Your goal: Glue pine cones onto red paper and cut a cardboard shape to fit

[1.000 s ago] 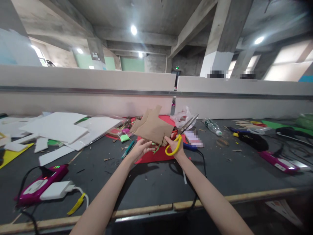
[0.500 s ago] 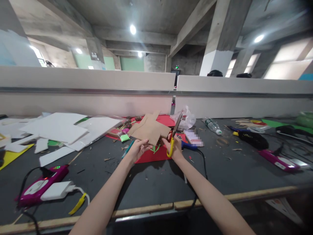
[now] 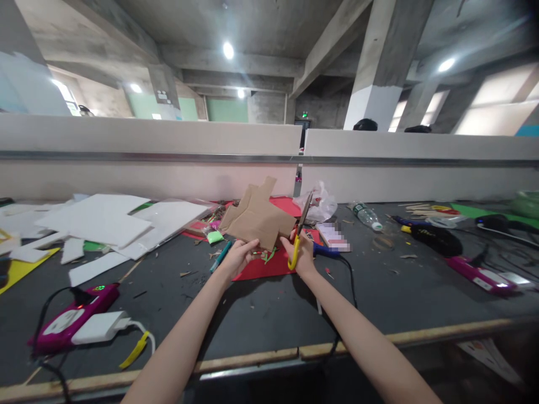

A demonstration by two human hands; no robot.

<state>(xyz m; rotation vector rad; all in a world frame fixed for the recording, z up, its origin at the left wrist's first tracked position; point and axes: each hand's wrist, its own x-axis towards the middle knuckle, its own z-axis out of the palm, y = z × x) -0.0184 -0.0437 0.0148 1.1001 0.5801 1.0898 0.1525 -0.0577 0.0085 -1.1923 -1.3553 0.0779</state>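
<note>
An irregular piece of brown cardboard (image 3: 259, 217) is raised over the middle of the desk. My left hand (image 3: 240, 258) pinches its lower edge, thumb on top. My right hand (image 3: 301, 255) is closed around yellow-handled scissors (image 3: 295, 249), whose blades point up beside the cardboard's right corner. The right thumb and fingers are close to that corner; whether they touch it is unclear. Under the hands lies a red sheet (image 3: 269, 267) with green scraps on it. A teal pen (image 3: 220, 257) rests left of my left hand.
White boards (image 3: 101, 216) cover the left. Magenta power strips (image 3: 76, 314) (image 3: 480, 275) lie left and right. A plastic bottle (image 3: 367, 216), a clear bag (image 3: 322, 205) and a blue-handled tool (image 3: 326, 251) with a cord are right of the hands.
The cardboard has tilted up, its top edge rising and more of its face showing. Both hands stay in nearly the same place, with the scissors still in my right hand.
</note>
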